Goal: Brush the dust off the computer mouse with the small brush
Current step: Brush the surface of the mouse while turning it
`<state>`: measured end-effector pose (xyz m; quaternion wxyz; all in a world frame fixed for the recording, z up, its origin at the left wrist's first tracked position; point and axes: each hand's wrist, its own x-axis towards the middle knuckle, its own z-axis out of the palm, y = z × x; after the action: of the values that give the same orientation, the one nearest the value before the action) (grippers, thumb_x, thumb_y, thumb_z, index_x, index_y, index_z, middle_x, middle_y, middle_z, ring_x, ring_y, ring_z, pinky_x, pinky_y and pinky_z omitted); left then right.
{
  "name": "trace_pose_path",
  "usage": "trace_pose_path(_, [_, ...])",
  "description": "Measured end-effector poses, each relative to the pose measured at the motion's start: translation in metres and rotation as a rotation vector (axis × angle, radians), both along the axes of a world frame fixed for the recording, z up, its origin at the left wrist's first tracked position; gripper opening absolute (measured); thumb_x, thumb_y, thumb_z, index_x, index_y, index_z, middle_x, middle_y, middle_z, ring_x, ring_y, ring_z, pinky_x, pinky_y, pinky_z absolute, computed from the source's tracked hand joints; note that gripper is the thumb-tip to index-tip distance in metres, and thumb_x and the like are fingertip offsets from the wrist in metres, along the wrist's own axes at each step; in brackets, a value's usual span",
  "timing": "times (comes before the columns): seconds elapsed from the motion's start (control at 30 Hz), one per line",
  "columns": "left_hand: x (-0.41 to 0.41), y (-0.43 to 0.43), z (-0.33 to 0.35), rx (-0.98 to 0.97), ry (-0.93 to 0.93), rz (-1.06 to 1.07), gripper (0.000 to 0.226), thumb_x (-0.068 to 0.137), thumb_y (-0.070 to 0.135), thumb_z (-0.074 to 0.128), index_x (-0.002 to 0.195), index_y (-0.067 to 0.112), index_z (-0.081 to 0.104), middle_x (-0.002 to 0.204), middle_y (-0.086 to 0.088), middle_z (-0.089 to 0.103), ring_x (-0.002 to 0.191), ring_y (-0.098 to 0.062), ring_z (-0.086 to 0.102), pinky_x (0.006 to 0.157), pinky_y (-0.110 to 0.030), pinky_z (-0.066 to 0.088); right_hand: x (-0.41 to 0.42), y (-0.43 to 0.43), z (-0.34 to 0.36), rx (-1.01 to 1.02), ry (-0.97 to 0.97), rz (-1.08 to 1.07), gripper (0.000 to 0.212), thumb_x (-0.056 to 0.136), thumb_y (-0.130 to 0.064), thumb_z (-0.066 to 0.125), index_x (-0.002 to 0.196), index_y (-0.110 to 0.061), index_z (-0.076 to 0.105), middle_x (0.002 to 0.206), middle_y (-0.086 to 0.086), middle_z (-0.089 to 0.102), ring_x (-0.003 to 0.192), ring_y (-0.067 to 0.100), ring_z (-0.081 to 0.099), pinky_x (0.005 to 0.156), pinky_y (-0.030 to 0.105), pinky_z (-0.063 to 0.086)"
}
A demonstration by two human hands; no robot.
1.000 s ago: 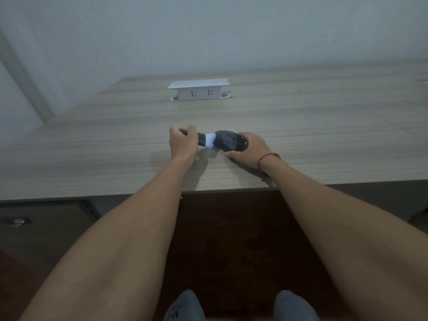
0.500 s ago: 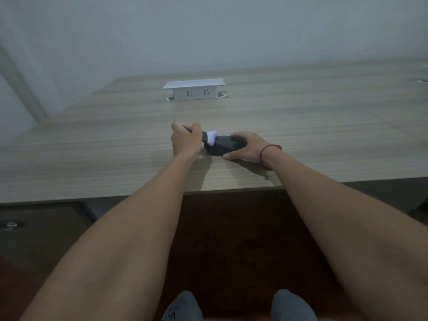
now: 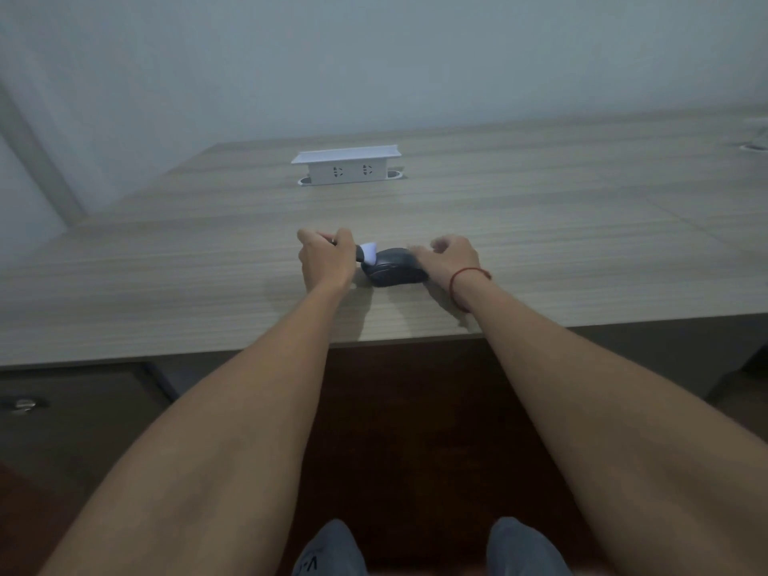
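Note:
A dark computer mouse (image 3: 395,268) lies on the wooden desk (image 3: 540,243) near its front edge. My left hand (image 3: 326,259) is closed around the dark handle of a small brush (image 3: 368,252); its white bristles rest on the mouse's left end. My right hand (image 3: 451,259) sits at the mouse's right end, fingers loosely curled over it and blurred, holding it in place. A red string circles my right wrist.
A white pop-up socket box (image 3: 347,165) stands on the desk further back, left of centre. A wall rises behind the desk. A dark drawer unit with a metal knob (image 3: 23,404) sits under the desk at left. My knees show at the bottom.
The mouse has shifted slightly left and lies flatter. My right hand's fingers have lifted and moved back along the mouse. The brush bristles stay at the mouse's left end.

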<state>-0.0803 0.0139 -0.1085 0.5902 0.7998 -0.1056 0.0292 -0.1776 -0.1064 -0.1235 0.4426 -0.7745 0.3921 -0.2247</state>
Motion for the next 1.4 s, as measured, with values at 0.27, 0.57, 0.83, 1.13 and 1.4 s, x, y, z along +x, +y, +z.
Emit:
trace_pose_path(0.27, [-0.002, 0.006, 0.007, -0.101, -0.005, 0.003, 0.016, 0.09, 0.022, 0.05, 0.096, 0.01, 0.041, 0.096, -0.004, 0.05, 0.084, -0.02, 0.049, 0.069, -0.027, 0.039, 0.015, 0.018, -0.004, -0.105, 0.074, -0.079, 0.068, 0.07, -0.068, 0.068, 0.116, -0.018, 0.062, 0.116, 0.003, 0.067, 0.117, 0.026, 0.056, 0.106, 0.044, 0.035])
trace_pose_path(0.57, [0.006, 0.005, 0.002, 0.03, -0.006, -0.061, 0.02, 0.091, 0.024, 0.049, 0.103, 0.009, 0.046, 0.098, -0.003, 0.051, 0.086, -0.02, 0.05, 0.075, -0.028, 0.039, -0.001, 0.006, 0.009, 0.1, 0.052, 0.272, 0.088, 0.079, -0.054, 0.07, 0.148, -0.014, 0.034, 0.15, 0.007, 0.045, 0.134, 0.025, 0.046, 0.107, 0.034, 0.04])
trace_pose_path(0.83, [0.005, 0.01, -0.004, -0.006, 0.015, -0.021, 0.018, 0.094, 0.024, 0.047, 0.104, 0.009, 0.045, 0.1, -0.004, 0.05, 0.087, -0.019, 0.048, 0.072, -0.028, 0.036, 0.018, 0.024, 0.009, -0.199, 0.303, 0.232, 0.107, 0.06, -0.076, 0.068, 0.141, -0.015, 0.038, 0.143, 0.011, 0.044, 0.129, 0.031, 0.042, 0.105, 0.046, 0.038])
trace_pose_path(1.13, [0.008, 0.001, 0.006, -0.081, -0.04, -0.058, 0.013, 0.092, 0.024, 0.047, 0.095, 0.012, 0.044, 0.089, 0.0, 0.051, 0.077, -0.016, 0.049, 0.056, -0.021, 0.034, 0.008, 0.004, -0.004, -0.067, 0.147, 0.303, 0.129, 0.037, -0.072, 0.074, 0.147, -0.019, 0.032, 0.141, 0.004, 0.049, 0.125, 0.029, 0.05, 0.103, 0.049, 0.045])
trace_pose_path(1.4, [0.017, -0.018, -0.008, 0.037, -0.016, -0.15, 0.027, 0.093, 0.027, 0.055, 0.109, 0.006, 0.051, 0.108, -0.009, 0.058, 0.098, -0.023, 0.057, 0.076, -0.025, 0.039, 0.0, 0.003, -0.011, -0.062, 0.01, 0.3, 0.07, 0.058, -0.05, 0.078, 0.122, -0.024, 0.062, 0.109, -0.005, 0.063, 0.107, 0.021, 0.061, 0.096, 0.042, 0.052])
